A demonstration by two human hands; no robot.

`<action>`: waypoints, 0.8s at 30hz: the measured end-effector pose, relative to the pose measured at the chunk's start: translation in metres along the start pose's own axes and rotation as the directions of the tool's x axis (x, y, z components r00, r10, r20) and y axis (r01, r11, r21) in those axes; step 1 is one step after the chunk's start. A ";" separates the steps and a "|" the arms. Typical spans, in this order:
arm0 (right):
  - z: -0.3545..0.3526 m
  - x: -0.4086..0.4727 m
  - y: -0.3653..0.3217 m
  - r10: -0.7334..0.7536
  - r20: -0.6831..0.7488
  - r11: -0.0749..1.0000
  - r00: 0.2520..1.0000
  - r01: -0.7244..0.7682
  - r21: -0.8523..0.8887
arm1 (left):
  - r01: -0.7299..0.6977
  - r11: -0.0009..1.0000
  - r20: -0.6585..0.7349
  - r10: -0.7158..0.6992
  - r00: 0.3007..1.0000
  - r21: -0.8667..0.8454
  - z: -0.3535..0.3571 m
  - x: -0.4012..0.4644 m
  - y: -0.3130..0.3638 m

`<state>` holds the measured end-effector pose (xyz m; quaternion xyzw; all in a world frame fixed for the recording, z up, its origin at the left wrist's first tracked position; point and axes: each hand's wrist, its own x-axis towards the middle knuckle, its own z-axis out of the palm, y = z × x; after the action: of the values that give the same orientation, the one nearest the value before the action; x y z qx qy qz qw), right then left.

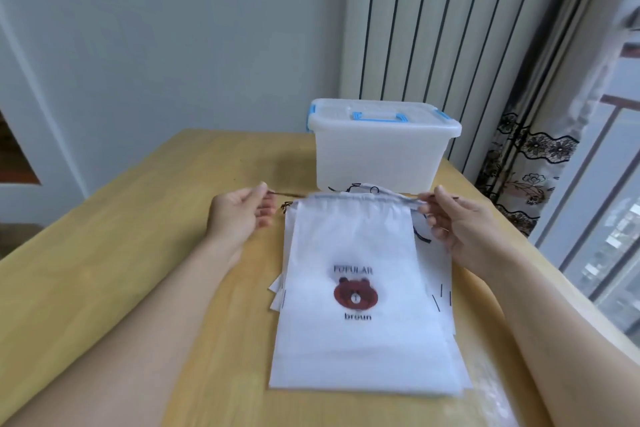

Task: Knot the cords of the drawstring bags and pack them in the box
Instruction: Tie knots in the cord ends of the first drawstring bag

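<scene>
A stack of white drawstring bags (360, 340) lies flat on the wooden table (138, 253); the top one shows a brown bear face and the word "broun". My left hand (242, 215) pinches the dark cord (289, 194) at the top left corner of the top bag. At the top right corner my right hand (460, 222) pinches the cord end beside the gathered hem. The cord runs taut between both hands. Behind the bags stands a translucent plastic box (377, 152) with blue latches, its lid on.
A striped curtain (450, 28) and a lace curtain hang behind the box, with a window at the right. The table's right edge runs close to my right forearm. Bare tabletop lies to the left of the bags.
</scene>
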<state>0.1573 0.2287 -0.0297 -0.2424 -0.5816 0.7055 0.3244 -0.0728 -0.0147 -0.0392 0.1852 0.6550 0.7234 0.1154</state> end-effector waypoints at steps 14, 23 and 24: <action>-0.004 0.004 -0.009 0.231 -0.066 0.492 0.971 -0.058 0.869 | 0.183 0.428 -0.001 -0.394 0.919 -0.885 -0.023 0.018 0.021; 0.019 -0.005 -0.010 0.020 -0.153 0.956 0.988 0.026 0.291 | 0.141 0.682 -0.032 -0.235 0.972 -0.718 -0.008 0.005 0.029; 0.027 -0.009 -0.009 -0.027 -0.062 0.984 0.998 0.037 0.174 | 0.169 0.719 0.065 -0.170 0.983 -0.674 0.000 -0.002 0.032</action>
<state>0.1457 0.2052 -0.0160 -0.2243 -0.5113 0.7411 0.3729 -0.0685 -0.0195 -0.0079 0.0697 0.3613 0.8983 0.2400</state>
